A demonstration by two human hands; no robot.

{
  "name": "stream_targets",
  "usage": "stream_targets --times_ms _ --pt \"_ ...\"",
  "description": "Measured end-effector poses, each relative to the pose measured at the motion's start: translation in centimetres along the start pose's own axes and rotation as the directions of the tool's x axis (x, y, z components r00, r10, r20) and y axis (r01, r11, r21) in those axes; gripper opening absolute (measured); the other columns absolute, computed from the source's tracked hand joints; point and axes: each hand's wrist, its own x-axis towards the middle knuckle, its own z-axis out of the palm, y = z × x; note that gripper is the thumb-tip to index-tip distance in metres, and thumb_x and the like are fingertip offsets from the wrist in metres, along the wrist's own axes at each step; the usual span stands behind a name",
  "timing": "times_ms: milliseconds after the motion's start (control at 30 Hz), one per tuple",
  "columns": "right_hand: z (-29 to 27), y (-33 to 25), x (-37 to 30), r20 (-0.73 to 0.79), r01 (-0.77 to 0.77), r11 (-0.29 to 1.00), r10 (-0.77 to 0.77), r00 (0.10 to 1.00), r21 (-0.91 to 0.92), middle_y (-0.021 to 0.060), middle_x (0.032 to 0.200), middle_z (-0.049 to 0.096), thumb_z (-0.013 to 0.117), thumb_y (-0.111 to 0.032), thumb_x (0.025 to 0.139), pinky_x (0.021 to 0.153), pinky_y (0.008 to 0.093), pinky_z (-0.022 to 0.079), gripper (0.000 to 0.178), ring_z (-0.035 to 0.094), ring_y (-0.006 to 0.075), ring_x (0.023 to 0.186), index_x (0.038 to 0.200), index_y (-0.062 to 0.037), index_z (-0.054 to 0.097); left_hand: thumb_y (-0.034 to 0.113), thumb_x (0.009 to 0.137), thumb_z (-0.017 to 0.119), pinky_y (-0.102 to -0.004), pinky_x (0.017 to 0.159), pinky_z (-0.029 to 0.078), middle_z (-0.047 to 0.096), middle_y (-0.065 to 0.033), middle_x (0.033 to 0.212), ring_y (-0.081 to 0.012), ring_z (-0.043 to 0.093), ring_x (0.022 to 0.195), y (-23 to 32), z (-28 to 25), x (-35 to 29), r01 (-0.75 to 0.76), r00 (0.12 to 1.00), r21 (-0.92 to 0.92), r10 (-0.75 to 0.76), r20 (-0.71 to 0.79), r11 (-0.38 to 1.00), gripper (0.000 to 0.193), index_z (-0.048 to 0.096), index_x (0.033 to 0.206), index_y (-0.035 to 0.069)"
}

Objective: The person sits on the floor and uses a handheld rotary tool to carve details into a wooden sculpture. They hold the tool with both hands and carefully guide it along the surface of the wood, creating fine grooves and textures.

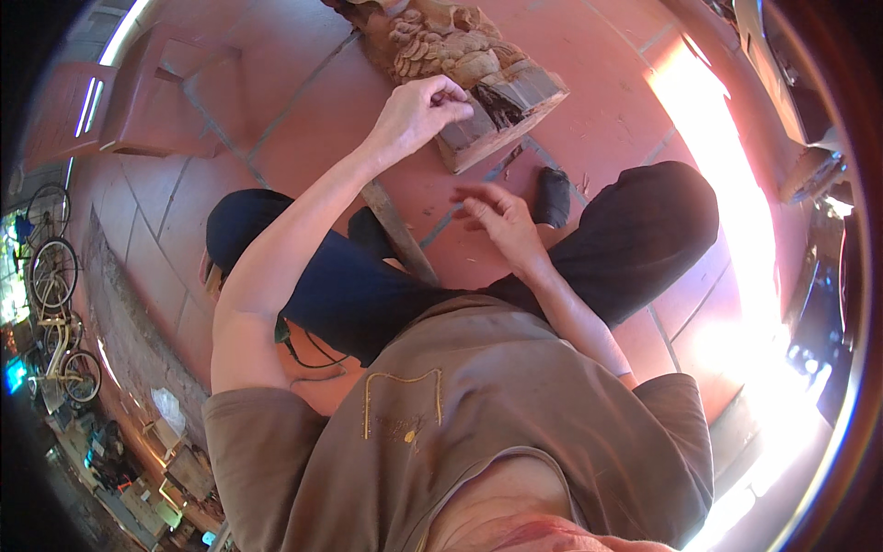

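A brown wood carving [451, 46] with dense relief lies on the tiled floor in front of me. Its near end is a squared block [538, 97] with a dark, rough hollow in it. My left hand [421, 112] is over the left corner of this end, fingers curled and pressed together. Whether it touches the wood or pinches something small I cannot make out. Lower and to the right, my right hand [501, 221] hangs above the floor between my legs, fingers loosely spread, holding nothing. A narrow wooden strip [398, 232] lies between my crossed legs.
Small wood chips [515, 158] lie on the red tiles near the block. A reddish-brown piece of furniture [138, 92] stands at the far left. Bicycles [55, 276] are at the left edge, with a plastic bag [168, 409] and clutter below. Bright sunlight falls along the right.
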Motion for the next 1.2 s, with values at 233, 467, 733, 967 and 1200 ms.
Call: stream_targets --times_ms 233,467,733,967,1200 --pt "0.4 -1.5 3.5 -0.364 0.064 0.729 0.261 0.894 0.681 0.0081 0.107 0.062 0.059 -0.024 0.097 0.079 0.0353 0.054 0.028 0.065 0.0233 0.096 0.118 -0.0048 0.056 0.013 0.093 0.062 -0.0243 0.065 0.049 0.067 -0.0032 0.083 -0.0090 0.061 0.074 -1.4 -1.7 1.4 0.155 0.986 -0.191 -0.142 0.083 0.969 0.016 0.067 0.104 0.003" --pt "-0.4 -0.5 8.8 -0.558 0.060 0.931 0.164 0.813 0.361 -0.0008 0.072 0.053 0.071 -0.043 0.090 0.062 0.0314 0.053 0.037 0.062 0.0152 0.067 0.085 -0.0090 0.058 0.018 0.096 0.061 -0.0229 0.068 0.048 0.067 -0.0019 0.087 -0.0084 0.060 0.076 1.1 -2.6 0.2 0.041 0.997 -0.231 -0.025 0.071 0.972 0.019 0.067 0.107 0.004" --pt "-2.7 2.6 9.8 -0.561 0.264 0.921 -0.062 0.826 0.288 0.0043 0.073 0.061 0.063 -0.032 0.097 0.058 0.0273 0.051 0.031 0.062 0.0146 0.063 0.088 -0.0033 0.060 0.020 0.096 0.062 -0.0226 0.070 0.049 0.067 -0.0007 0.088 -0.0078 0.061 0.079 1.3 -4.4 0.2 -0.011 1.000 -0.275 0.009 -0.008 0.961 0.020 0.068 0.110 0.006" --pt "-3.7 3.8 9.5 -0.726 0.285 0.899 0.052 0.685 0.333 0.0035 0.083 0.063 0.071 -0.024 0.091 0.061 0.0280 0.053 0.024 0.062 0.0129 0.072 0.101 -0.0055 0.061 0.021 0.095 0.063 -0.0241 0.074 0.050 0.069 -0.0025 0.090 -0.0089 0.064 0.082 1.4 -6.3 0.1 0.010 0.993 -0.317 -0.047 -0.110 0.948 0.022 0.068 0.111 0.006" --pt "-4.1 1.7 10.0 -0.583 0.225 0.924 -0.003 0.813 0.310 0.0019 0.083 0.064 0.076 -0.022 0.086 0.062 0.0280 0.054 0.020 0.061 0.0111 0.073 0.096 -0.0080 0.066 0.019 0.094 0.064 -0.0251 0.073 0.051 0.070 -0.0046 0.091 -0.0100 0.065 0.081 1.3 -8.0 0.4 -0.029 0.979 -0.356 -0.046 -0.200 0.934 0.022 0.069 0.110 0.004"
